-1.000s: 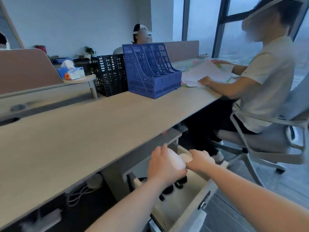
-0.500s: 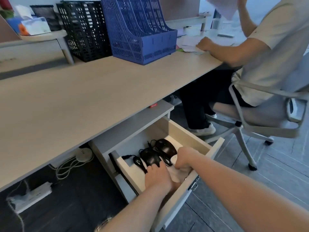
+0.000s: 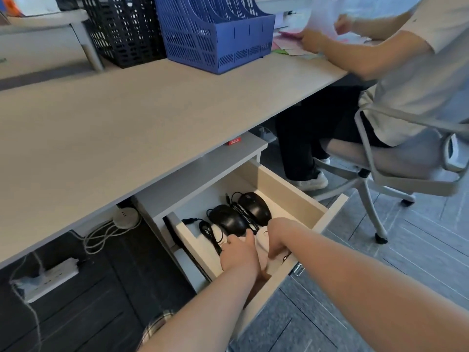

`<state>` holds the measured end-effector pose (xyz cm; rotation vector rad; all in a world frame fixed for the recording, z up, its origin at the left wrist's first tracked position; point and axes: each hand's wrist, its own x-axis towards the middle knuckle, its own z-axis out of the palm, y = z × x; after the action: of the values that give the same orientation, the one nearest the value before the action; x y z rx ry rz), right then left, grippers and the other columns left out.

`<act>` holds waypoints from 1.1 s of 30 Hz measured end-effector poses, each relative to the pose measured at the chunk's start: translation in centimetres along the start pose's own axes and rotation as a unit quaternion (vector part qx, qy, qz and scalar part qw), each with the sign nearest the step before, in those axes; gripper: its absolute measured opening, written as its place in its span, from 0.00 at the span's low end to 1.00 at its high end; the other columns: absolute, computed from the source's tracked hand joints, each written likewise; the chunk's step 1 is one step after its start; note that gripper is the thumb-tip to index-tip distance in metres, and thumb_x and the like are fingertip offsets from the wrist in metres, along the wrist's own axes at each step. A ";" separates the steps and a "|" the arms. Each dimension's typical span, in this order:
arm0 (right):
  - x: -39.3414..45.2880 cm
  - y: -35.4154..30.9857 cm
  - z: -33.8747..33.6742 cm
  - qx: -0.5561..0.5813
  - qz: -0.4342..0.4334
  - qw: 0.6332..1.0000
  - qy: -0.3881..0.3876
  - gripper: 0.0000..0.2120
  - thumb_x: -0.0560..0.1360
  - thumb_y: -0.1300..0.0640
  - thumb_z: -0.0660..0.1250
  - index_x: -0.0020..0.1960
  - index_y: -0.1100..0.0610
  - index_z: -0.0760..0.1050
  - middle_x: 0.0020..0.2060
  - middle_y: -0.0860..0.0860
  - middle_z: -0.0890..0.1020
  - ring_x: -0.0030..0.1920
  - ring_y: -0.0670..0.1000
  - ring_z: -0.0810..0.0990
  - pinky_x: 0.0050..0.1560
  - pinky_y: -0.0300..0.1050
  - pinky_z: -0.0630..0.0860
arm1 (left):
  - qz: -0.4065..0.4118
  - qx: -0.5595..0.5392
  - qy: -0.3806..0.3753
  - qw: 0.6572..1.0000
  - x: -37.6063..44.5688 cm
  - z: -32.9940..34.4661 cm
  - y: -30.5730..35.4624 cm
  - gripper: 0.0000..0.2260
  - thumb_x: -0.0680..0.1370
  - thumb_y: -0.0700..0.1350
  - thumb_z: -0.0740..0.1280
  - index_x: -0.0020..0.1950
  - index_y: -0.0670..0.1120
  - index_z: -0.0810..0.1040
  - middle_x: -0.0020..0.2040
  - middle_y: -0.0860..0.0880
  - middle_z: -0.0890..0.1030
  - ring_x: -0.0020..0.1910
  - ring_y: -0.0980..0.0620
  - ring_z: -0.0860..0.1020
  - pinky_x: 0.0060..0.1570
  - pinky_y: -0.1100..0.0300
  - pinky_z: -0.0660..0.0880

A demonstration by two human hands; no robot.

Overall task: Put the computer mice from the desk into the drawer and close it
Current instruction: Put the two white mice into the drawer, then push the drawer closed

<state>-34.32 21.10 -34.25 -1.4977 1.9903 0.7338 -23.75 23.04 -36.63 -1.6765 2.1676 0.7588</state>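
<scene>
The drawer (image 3: 286,191) under the desk (image 3: 127,118) stands pulled out. Two black corded mice (image 3: 228,221) (image 3: 255,208) lie side by side in its back half, cables coiled around them. Both my hands reach into the front of the drawer. My right hand (image 3: 279,236) is curled over a white mouse (image 3: 262,240) that rests on the drawer floor. My left hand (image 3: 238,252) sits just left of it, closed over a second pale mouse that is almost fully hidden under the palm. No mouse shows on the desk top.
A blue file rack (image 3: 215,34) and a black mesh basket (image 3: 124,29) stand at the desk's back. A person (image 3: 406,72) sits on a swivel chair (image 3: 380,174) close to the drawer's right. A power strip (image 3: 48,278) and cables lie on the floor at left.
My hands carried two white mice from above the drawer down into its front. My view has tilted down toward the drawer. The seated person has shuffled papers.
</scene>
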 end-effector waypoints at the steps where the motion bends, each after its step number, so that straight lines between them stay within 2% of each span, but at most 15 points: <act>1: -0.2 0.0 0.0 0.002 0.000 1.000 0.004 0.24 0.69 0.51 0.73 0.61 0.58 0.72 0.46 0.54 0.77 0.50 0.57 0.80 0.58 0.52 0.78 | 0.000 0.001 0.000 1.000 0.0 0.1 -0.1 0.38 0.70 0.56 0.71 0.73 0.50 0.53 0.65 0.37 0.64 0.63 0.36 0.68 0.58 0.48 0.70; 5: -1.0 0.4 0.0 0.029 0.003 0.998 0.047 0.18 0.71 0.52 0.69 0.58 0.59 0.73 0.49 0.54 0.79 0.52 0.57 0.80 0.54 0.50 0.78 | 0.005 0.000 -0.010 1.000 -0.4 -0.2 0.0 0.41 0.70 0.52 0.72 0.74 0.52 0.50 0.65 0.38 0.64 0.63 0.37 0.69 0.58 0.48 0.71; 10: -3.4 1.3 -0.4 0.194 0.014 0.956 0.221 0.13 0.78 0.54 0.59 0.59 0.59 0.74 0.54 0.56 0.80 0.49 0.54 0.78 0.44 0.44 0.75 | 0.021 0.008 0.012 1.000 -1.4 -1.3 0.3 0.36 0.71 0.50 0.73 0.72 0.47 0.57 0.65 0.40 0.65 0.61 0.38 0.72 0.55 0.50 0.73; 12: -5.1 2.0 -0.1 0.217 0.029 0.936 0.275 0.15 0.78 0.53 0.59 0.62 0.57 0.73 0.57 0.56 0.78 0.56 0.55 0.76 0.53 0.47 0.77 | 0.023 0.028 0.036 0.999 -1.6 -2.1 0.1 0.37 0.70 0.56 0.73 0.71 0.46 0.59 0.65 0.41 0.66 0.61 0.39 0.72 0.54 0.50 0.73; 14: -6.1 3.0 0.6 0.184 0.051 0.929 0.318 0.17 0.77 0.54 0.58 0.64 0.58 0.72 0.65 0.57 0.73 0.69 0.56 0.66 0.67 0.51 0.70 | 0.033 0.036 0.081 0.996 -1.9 -3.0 -0.1 0.33 0.72 0.56 0.71 0.70 0.44 0.62 0.64 0.41 0.69 0.60 0.40 0.73 0.54 0.50 0.73; 17: -7.5 4.4 1.3 0.288 0.112 0.893 0.328 0.25 0.78 0.58 0.57 0.73 0.63 0.59 0.77 0.59 0.53 0.77 0.59 0.47 0.75 0.55 0.56 | 0.066 0.028 0.121 0.990 -2.7 -4.8 -0.3 0.27 0.75 0.57 0.67 0.66 0.44 0.65 0.62 0.41 0.71 0.60 0.40 0.72 0.54 0.49 0.72; 19: -7.7 5.0 1.7 0.422 0.159 0.839 0.304 0.29 0.78 0.62 0.56 0.76 0.66 0.51 0.76 0.63 0.53 0.76 0.61 0.54 0.73 0.53 0.60 | 0.101 0.039 0.154 0.982 -3.2 -6.4 -0.6 0.22 0.77 0.56 0.65 0.65 0.45 0.67 0.62 0.42 0.71 0.60 0.40 0.72 0.54 0.49 0.71; 21: -7.6 4.9 1.9 0.517 0.189 0.784 0.286 0.24 0.77 0.63 0.57 0.72 0.68 0.59 0.69 0.67 0.67 0.68 0.63 0.69 0.64 0.52 0.69 | 0.135 0.054 0.200 0.969 -3.6 -8.3 -1.1 0.20 0.78 0.55 0.63 0.65 0.45 0.67 0.62 0.42 0.71 0.59 0.41 0.72 0.53 0.50 0.71; 23: -7.3 4.4 2.4 0.563 0.185 0.759 0.269 0.20 0.78 0.63 0.57 0.68 0.68 0.66 0.64 0.66 0.74 0.63 0.64 0.74 0.57 0.45 0.74 | 0.171 0.063 0.254 0.950 -3.9 -10.6 -1.8 0.20 0.79 0.54 0.61 0.66 0.44 0.66 0.63 0.42 0.71 0.59 0.42 0.72 0.53 0.50 0.72; 25: -7.1 3.4 2.4 0.567 0.180 0.759 0.263 0.17 0.79 0.66 0.56 0.67 0.68 0.67 0.64 0.64 0.75 0.62 0.61 0.76 0.48 0.32 0.76 | 0.204 0.082 0.322 0.921 -3.9 -13.1 -2.7 0.20 0.79 0.54 0.59 0.68 0.44 0.65 0.62 0.42 0.71 0.59 0.42 0.72 0.53 0.50 0.72; 26: -7.4 3.1 2.0 0.552 0.169 0.776 0.255 0.17 0.78 0.69 0.56 0.66 0.67 0.68 0.64 0.62 0.76 0.62 0.57 0.78 0.48 0.32 0.75 | 0.215 0.091 0.351 0.907 -3.7 -14.5 -3.1 0.20 0.80 0.53 0.59 0.68 0.44 0.65 0.62 0.42 0.71 0.59 0.41 0.72 0.53 0.49 0.72; 27: -7.7 2.7 1.9 0.441 0.159 0.850 0.239 0.17 0.78 0.71 0.55 0.66 0.66 0.68 0.63 0.59 0.77 0.61 0.54 0.78 0.48 0.36 0.74 | 0.219 0.094 0.372 0.897 -3.5 -15.8 -3.6 0.21 0.80 0.53 0.59 0.68 0.43 0.64 0.63 0.41 0.70 0.60 0.41 0.72 0.54 0.48 0.72; 28: -7.9 2.3 1.5 0.343 0.172 0.893 0.233 0.16 0.78 0.72 0.56 0.64 0.66 0.69 0.62 0.56 0.78 0.60 0.53 0.79 0.47 0.39 0.70 | 0.214 0.093 0.385 0.893 -3.2 -17.0 -4.1 0.21 0.80 0.52 0.58 0.69 0.43 0.63 0.66 0.40 0.69 0.63 0.40 0.70 0.57 0.47 0.72; 31: -6.8 1.4 0.2 0.253 0.176 0.925 0.224 0.15 0.77 0.70 0.58 0.63 0.64 0.71 0.51 0.52 0.79 0.53 0.51 0.79 0.44 0.41 0.64 | 0.182 0.092 0.383 0.901 -2.0 -19.7 -5.3 0.27 0.81 0.53 0.55 0.75 0.41 0.54 0.76 0.39 0.57 0.74 0.40 0.58 0.71 0.47 0.60; 33: -6.0 0.7 -0.5 0.219 0.170 0.933 0.228 0.14 0.77 0.68 0.59 0.62 0.63 0.72 0.46 0.52 0.77 0.50 0.51 0.77 0.44 0.41 0.64 | 0.161 0.097 0.360 0.914 -0.8 -20.7 -6.0 0.28 0.81 0.54 0.51 0.76 0.41 0.50 0.78 0.40 0.52 0.76 0.43 0.52 0.74 0.48 0.55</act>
<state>-33.61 24.97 -29.60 -1.1325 2.5860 0.0338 -16.03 10.76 -20.64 -1.6762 2.9400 -0.0613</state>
